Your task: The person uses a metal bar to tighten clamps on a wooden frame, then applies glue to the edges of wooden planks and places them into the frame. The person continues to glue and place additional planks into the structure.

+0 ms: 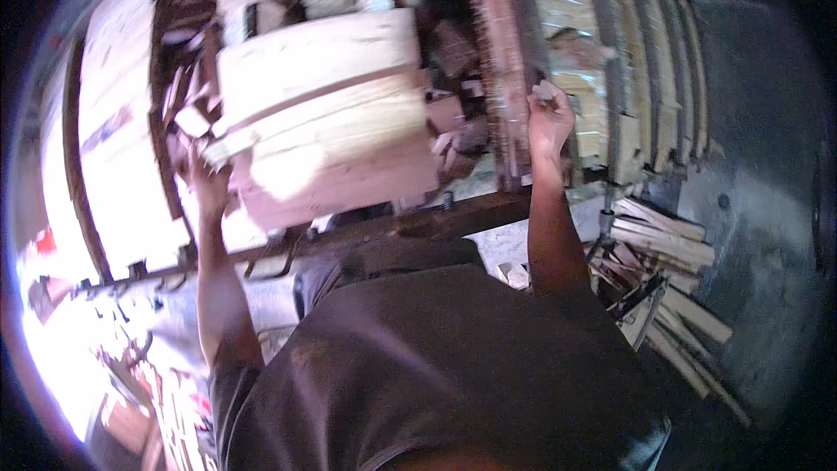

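Note:
A stack of pale wooden boards (336,131) lies across the metal frame in front of me, slightly blurred. At its left end is my left hand (207,181), with the thumb and fingers closed round the end of a short pale wood strip (230,147); blur softens the fingertips. My right hand (549,120) is raised over the upright slats to the right of the stack. Its fingers are curled together, and whatever they may hold is too small or hidden to name.
A dark metal rail (436,220) crosses in front of my body. Broken wood offcuts (453,135) fill the gaps beside the boards. Long boards (118,122) stand in rows at the left, ribbed slats (571,0) at the right. Loose sticks (663,240) are heaped by the grey wall (758,201).

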